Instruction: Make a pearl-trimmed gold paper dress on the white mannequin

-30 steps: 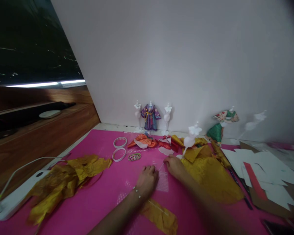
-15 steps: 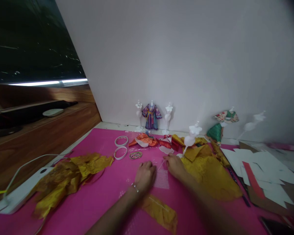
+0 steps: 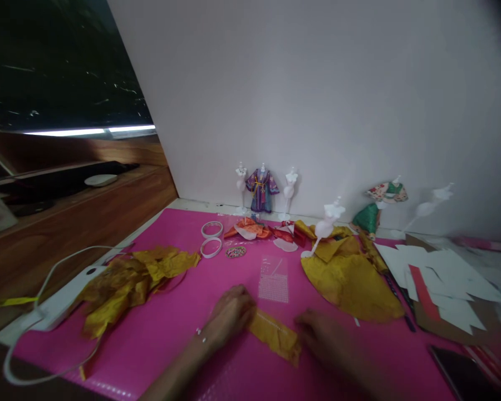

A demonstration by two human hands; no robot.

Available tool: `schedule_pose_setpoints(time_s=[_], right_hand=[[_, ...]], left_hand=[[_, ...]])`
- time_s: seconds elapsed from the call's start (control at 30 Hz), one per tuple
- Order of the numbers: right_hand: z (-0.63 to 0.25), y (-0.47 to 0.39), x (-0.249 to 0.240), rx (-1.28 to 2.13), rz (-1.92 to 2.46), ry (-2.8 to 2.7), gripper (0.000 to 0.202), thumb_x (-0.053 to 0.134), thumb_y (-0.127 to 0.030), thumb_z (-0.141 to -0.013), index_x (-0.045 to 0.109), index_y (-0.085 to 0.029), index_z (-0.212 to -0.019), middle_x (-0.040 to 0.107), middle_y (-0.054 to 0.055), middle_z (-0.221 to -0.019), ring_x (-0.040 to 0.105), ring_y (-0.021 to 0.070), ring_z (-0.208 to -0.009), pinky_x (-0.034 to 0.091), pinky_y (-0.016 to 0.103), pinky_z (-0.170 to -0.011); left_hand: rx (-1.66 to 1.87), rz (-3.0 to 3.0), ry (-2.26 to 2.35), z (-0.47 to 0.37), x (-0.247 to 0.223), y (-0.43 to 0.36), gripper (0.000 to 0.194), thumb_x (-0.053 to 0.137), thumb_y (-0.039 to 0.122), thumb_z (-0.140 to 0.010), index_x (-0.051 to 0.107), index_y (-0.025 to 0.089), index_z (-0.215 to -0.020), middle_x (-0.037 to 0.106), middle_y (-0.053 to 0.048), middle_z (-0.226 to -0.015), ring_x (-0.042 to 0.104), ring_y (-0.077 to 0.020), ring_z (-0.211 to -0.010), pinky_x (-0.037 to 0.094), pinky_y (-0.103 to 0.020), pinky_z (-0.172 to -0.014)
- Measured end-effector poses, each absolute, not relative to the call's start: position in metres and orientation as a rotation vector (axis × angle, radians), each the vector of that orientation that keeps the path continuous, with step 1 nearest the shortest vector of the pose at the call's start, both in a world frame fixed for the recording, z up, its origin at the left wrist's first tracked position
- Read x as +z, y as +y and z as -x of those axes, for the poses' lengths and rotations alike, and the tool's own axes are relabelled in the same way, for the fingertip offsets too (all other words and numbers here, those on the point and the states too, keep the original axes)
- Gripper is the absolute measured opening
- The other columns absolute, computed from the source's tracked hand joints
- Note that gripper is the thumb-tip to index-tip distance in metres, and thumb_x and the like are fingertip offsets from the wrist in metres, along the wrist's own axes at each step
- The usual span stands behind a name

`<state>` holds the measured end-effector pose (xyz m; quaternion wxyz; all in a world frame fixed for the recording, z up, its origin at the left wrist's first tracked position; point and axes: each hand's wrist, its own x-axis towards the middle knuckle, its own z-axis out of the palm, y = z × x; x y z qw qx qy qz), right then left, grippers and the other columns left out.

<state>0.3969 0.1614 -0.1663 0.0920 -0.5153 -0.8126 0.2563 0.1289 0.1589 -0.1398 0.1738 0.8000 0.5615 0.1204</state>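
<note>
Crumpled gold cloth (image 3: 142, 284) lies leftmost on a pink mat (image 3: 209, 287); next, the left hand (image 3: 230, 313), a white-dotted gold fabric strip (image 3: 275, 335) flat between the hands, then the blurred right hand (image 3: 320, 335). Whether either grip pinches the strip, I cannot tell.

Your left hand (image 3: 230, 313) at the left end of the gold strip (image 3: 275, 337); your right hand (image 3: 319, 334), blurred, just beside its right end. Dotted sheet (image 3: 274, 288) flat on pink mat (image 3: 183, 312) beyond. Purple robe (image 3: 262, 190) by the wall (image 3: 317, 100).
</note>
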Motion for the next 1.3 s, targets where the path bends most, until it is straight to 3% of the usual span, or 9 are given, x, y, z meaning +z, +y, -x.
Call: schedule_pose_setpoints(time_s=[0.17, 0.4, 0.57, 0.67, 0.77, 0.97, 1.13, 1.3], right_hand=[[-0.390, 0.137, -0.163, 0.734, 1.673, -2.316, 0.019, 0.052, -0.021, -0.087, 0.066, -0.019, -0.100, 0.067, 0.010, -0.099, 0.063, 0.0244, -0.091, 0.041, 0.032, -0.077], [-0.379, 0.137, -0.167, 0.827, 1.690, -2.119, 0.010, 0.053, -0.011, -0.075, 0.058, -0.020, -0.073, 0.063, 0.005, -0.077, 0.056, 0.0202, -0.070, 0.032, 0.030, -0.061], [-0.383, 0.140, -0.172, 0.988, 1.527, -1.881, 0.007, 0.057, -0.015, -0.072, 0.057, -0.020, -0.068, 0.062, 0.002, -0.071, 0.056, 0.0170, -0.067, 0.038, 0.028, -0.062], [-0.390, 0.139, -0.166, 1.116, 1.383, -1.677, 0.013, 0.059, -0.031, -0.077, 0.055, -0.021, -0.069, 0.064, 0.000, -0.068, 0.060, 0.0159, -0.065, 0.045, 0.027, -0.062], [-0.397, 0.135, -0.153, 1.148, 1.324, -1.443, 0.025, 0.063, -0.045, -0.078, 0.058, -0.021, -0.073, 0.063, -0.001, -0.062, 0.059, 0.0144, -0.056, 0.047, 0.026, -0.055], [-0.401, 0.124, -0.129, 1.095, 1.282, -1.104, 0.033, 0.075, -0.044, -0.073, 0.067, -0.020, -0.095, 0.070, 0.002, -0.080, 0.064, 0.0145, -0.071, 0.052, 0.025, -0.063], [-0.403, 0.124, -0.114, 1.053, 1.251, -1.016, 0.045, 0.080, -0.046, -0.067, 0.071, -0.019, -0.101, 0.069, 0.002, -0.074, 0.065, 0.0160, -0.067, 0.054, 0.026, -0.060], [-0.415, 0.125, -0.105, 1.016, 1.249, -1.034, 0.050, 0.081, -0.048, -0.066, 0.072, -0.019, -0.106, 0.071, 0.003, -0.073, 0.066, 0.0169, -0.064, 0.055, 0.026, -0.056]], left_hand=[[0.203, -2.241, 1.664, -0.136, -0.144, 0.166, 0.013, 0.056, 0.019, -0.087, 0.068, 0.016, -0.086, 0.065, -0.008, -0.096, 0.059, -0.0220, -0.091, 0.047, -0.036, -0.083], [0.237, -2.120, 1.704, -0.134, -0.153, 0.170, 0.016, 0.062, 0.030, -0.090, 0.065, 0.014, -0.092, 0.066, -0.006, -0.103, 0.062, -0.0213, -0.097, 0.049, -0.043, -0.089], [0.534, -1.929, 1.597, -0.129, -0.147, 0.161, 0.009, 0.064, 0.020, -0.084, 0.060, 0.015, -0.078, 0.063, -0.002, -0.083, 0.060, -0.0173, -0.080, 0.050, -0.035, -0.077], [0.764, -1.728, 1.482, -0.130, -0.132, 0.147, 0.008, 0.053, 0.018, -0.082, 0.053, 0.017, -0.075, 0.058, 0.002, -0.068, 0.055, -0.0129, -0.063, 0.046, -0.027, -0.062], [0.960, -1.536, 1.372, -0.138, -0.113, 0.131, 0.009, 0.048, 0.027, -0.083, 0.048, 0.019, -0.078, 0.051, 0.005, -0.062, 0.051, -0.0107, -0.055, 0.043, -0.023, -0.055], [1.207, -1.310, 1.295, -0.155, -0.091, 0.114, 0.021, 0.058, 0.037, -0.080, 0.051, 0.019, -0.087, 0.053, 0.005, -0.066, 0.050, -0.0095, -0.056, 0.041, -0.020, -0.051], [1.345, -1.205, 1.273, -0.161, -0.089, 0.117, 0.023, 0.071, 0.033, -0.075, 0.058, 0.018, -0.088, 0.060, 0.002, -0.068, 0.053, -0.0100, -0.059, 0.040, -0.019, -0.053], [1.318, -1.247, 1.224, -0.168, -0.105, 0.125, 0.021, 0.070, 0.034, -0.079, 0.060, 0.020, -0.091, 0.065, 0.001, -0.073, 0.060, -0.0130, -0.065, 0.045, -0.021, -0.056]])
